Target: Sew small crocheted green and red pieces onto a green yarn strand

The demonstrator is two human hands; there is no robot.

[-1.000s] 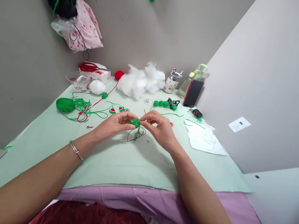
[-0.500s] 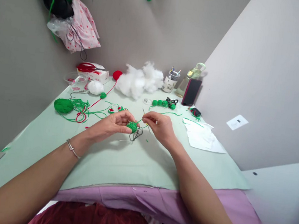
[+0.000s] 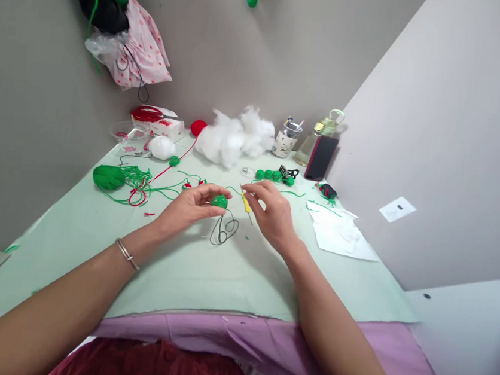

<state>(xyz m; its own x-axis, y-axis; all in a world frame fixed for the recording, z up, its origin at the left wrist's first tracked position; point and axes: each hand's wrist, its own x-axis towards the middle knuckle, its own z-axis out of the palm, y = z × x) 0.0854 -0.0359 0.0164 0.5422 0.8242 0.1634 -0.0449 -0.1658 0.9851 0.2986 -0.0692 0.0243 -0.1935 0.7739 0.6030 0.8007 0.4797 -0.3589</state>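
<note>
My left hand (image 3: 196, 202) grips a small green crocheted ball (image 3: 219, 201) between thumb and fingers, just above the table. Below it hang or lie loops of dark thread (image 3: 226, 231); which of these I cannot tell. Close by on the right, my right hand (image 3: 270, 209) has thumb and forefinger pinched, apparently on a thin strand of green yarn (image 3: 232, 188). A crochet hook with a yellow grip (image 3: 247, 204) slants beneath these fingertips. Whether the fingers touch the hook is unclear.
Green yarn (image 3: 109, 177) lies tangled at left. White stuffing (image 3: 232, 140), red-handled scissors (image 3: 150, 115) and a pen jar (image 3: 286, 140) stand along the back. A phone (image 3: 321, 158) leans on a bottle (image 3: 316, 138). Several green balls (image 3: 273, 176) and white paper (image 3: 339, 234) lie to the right.
My right hand has risen slightly, and its fingers now show more of the yellow hook. The green ball has turned and moved up a little in my left hand. The dark loops have spread.
</note>
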